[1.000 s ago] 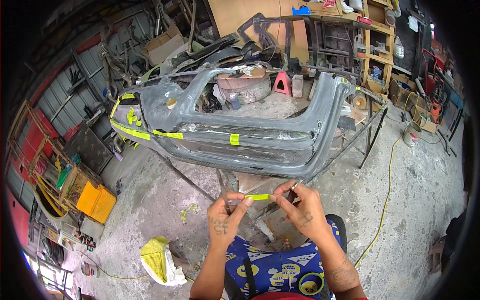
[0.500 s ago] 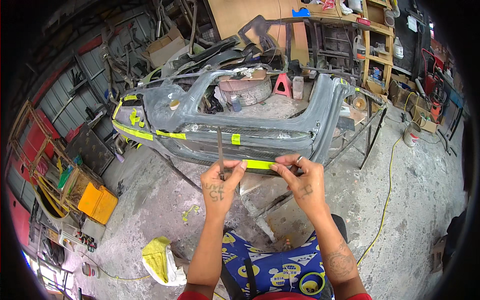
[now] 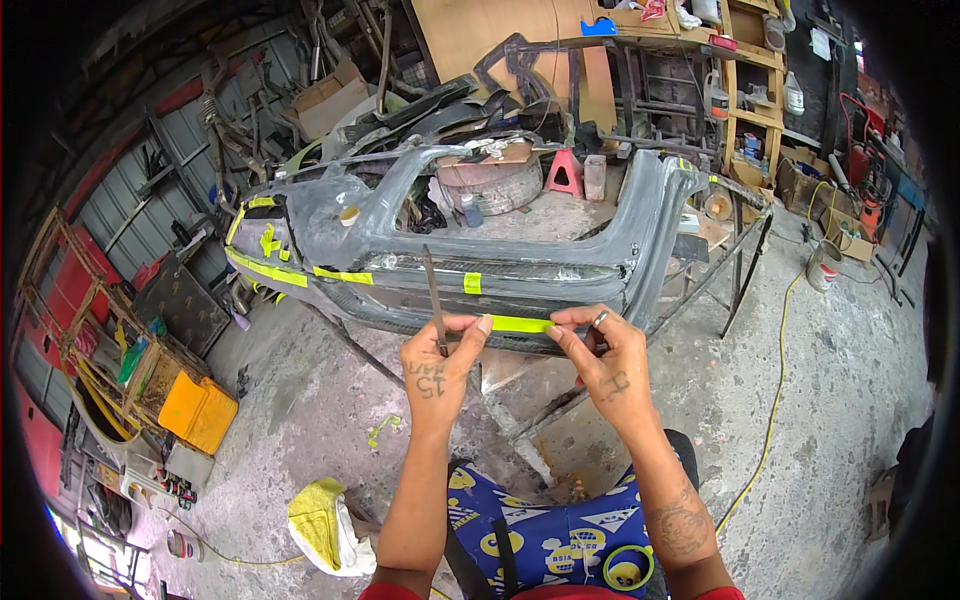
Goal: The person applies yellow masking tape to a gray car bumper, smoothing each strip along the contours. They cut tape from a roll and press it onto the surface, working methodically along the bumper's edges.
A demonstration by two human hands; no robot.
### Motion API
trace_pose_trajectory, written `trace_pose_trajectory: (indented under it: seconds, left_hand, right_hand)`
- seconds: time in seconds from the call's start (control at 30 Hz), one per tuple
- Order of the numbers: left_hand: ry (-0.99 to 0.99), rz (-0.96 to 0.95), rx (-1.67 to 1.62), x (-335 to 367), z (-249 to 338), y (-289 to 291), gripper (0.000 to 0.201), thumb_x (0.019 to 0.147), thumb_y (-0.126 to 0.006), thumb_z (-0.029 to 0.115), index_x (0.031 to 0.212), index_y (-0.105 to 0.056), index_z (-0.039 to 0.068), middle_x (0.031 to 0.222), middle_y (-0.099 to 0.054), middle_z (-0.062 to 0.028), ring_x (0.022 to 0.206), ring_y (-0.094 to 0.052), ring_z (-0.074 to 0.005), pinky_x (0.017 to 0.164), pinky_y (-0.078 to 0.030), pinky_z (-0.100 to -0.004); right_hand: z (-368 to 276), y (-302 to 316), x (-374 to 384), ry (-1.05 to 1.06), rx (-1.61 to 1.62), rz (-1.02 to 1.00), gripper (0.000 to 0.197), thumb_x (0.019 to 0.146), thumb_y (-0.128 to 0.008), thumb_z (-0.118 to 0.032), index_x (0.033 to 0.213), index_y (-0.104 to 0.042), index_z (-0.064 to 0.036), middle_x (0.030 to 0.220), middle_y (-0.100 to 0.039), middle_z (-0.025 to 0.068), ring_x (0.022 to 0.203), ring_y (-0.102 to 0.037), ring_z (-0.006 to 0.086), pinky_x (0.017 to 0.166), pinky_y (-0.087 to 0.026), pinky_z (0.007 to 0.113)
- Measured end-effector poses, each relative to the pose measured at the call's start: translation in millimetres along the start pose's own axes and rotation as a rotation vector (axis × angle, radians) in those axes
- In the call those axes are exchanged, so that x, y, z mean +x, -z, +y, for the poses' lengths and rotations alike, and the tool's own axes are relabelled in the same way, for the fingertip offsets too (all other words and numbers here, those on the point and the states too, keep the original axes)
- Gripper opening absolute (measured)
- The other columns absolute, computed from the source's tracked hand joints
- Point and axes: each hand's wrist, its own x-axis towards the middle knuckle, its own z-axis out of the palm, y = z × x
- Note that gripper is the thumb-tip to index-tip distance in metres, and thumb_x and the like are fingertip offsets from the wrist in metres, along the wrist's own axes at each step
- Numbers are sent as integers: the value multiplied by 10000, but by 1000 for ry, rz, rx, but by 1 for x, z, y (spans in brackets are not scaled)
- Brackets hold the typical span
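1. Head view: nearest us lay blue printed cloth, with a yellow-green roll on it toward the right.
2. Our left hand pinched one end of a yellow-green strip between thumb and fingertip; a thin dark blade stuck up from the same hand.
3. Our right hand, wearing a ring, pinched the other end. The strip ran nearly level before the lower edge of the grey panel; we could not tell whether they touched.
4. On the floor to our left were a crumpled scrap and a yellow-and-white cloth; a yellow cable ran along our right.
5. Ahead, the panel rested on a metal stand, bearing bright patches and a small round tub. Our fingers and the blade hid parts of it.
6. Farther off we had an orange-yellow container leftward and a bucket rightward.
7. Behind the panel stood a red stand beside a grey block, then wooden shelves.
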Motion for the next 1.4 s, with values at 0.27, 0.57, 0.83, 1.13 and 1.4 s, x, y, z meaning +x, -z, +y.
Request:
trace_pose_trajectory:
  seconds: [0.27, 0.57, 0.83, 1.13, 1.4]
  left_hand:
    - [125, -51, 25, 3, 0, 18, 184, 945, -828, 187, 965, -790, 8, 792, -709, 31, 654, -521, -25, 601, -405, -235]
    - [109, -126, 129, 4, 5, 5, 155, 936, -824, 162, 907, -765, 21, 729, -614, 70, 635, -453, -17, 579, -329, -236]
    - [141, -130, 122, 6, 12, 3, 182, 938, -827, 179, 878, -756, 22, 702, -591, 78, 619, -434, -16, 569, -318, -237]
    - [91, -82, 224, 6, 9, -2, 216, 936, -838, 200, 855, -752, 20, 688, -583, 73, 626, -445, -22, 571, -340, -239]
    - [-15, -47, 170, 3, 5, 13, 196, 923, -849, 173, 1031, -795, 19, 698, -552, 79, 612, -436, -18, 556, -342, -234]
  right_hand:
    - [7, 18, -8, 254, -154, -11, 411, 882, -827, -4, 1275, -736, -83, 1108, -704, 53, 589, -499, 67, 552, -434, 252]
    - [2, 12, -8, 392, -269, -154, 381, 872, -831, -65, 1235, -735, -136, 1216, -738, 88, 816, -744, 292, 677, -602, 370]
    - [14, 11, 4, 418, -240, -135, 124, 909, -790, -53, 1031, -776, -36, 1001, -766, 111, 843, -756, 311, 702, -606, 382]
    - [9, 3, 0, 303, -171, -92, 113, 926, -786, -36, 1032, -783, 3, 972, -760, 106, 711, -696, 213, 614, -534, 326]
    - [3, 6, 0, 100, -101, -58, 142, 929, -804, -62, 1041, -798, 24, 933, -760, 101, 615, -605, 136, 577, -480, 297]
